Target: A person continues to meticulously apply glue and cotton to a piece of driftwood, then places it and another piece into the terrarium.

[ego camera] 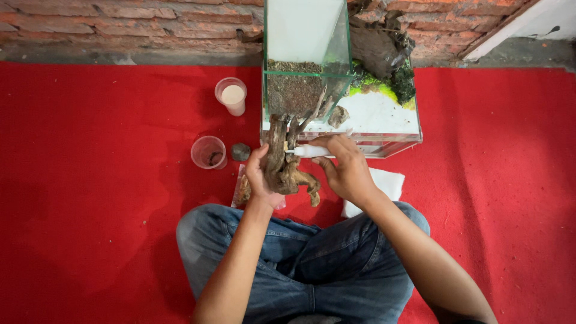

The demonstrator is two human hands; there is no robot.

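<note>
While seated cross-legged on red carpet: left hand clasped around one piece of branching driftwood, right hand gripping one small white tube with its tip touching the wood. Just beyond the driftwood, one glass tank with gravel, standing on a second tank with moss and rock. To the left, two clear plastic cups, one dark stone; beside the right knee, one white cloth.

Rough, gnarled driftwood (matt brown) beside a smooth white plastic tube, clear glossy glass tank, fuzzy red carpet.
</note>
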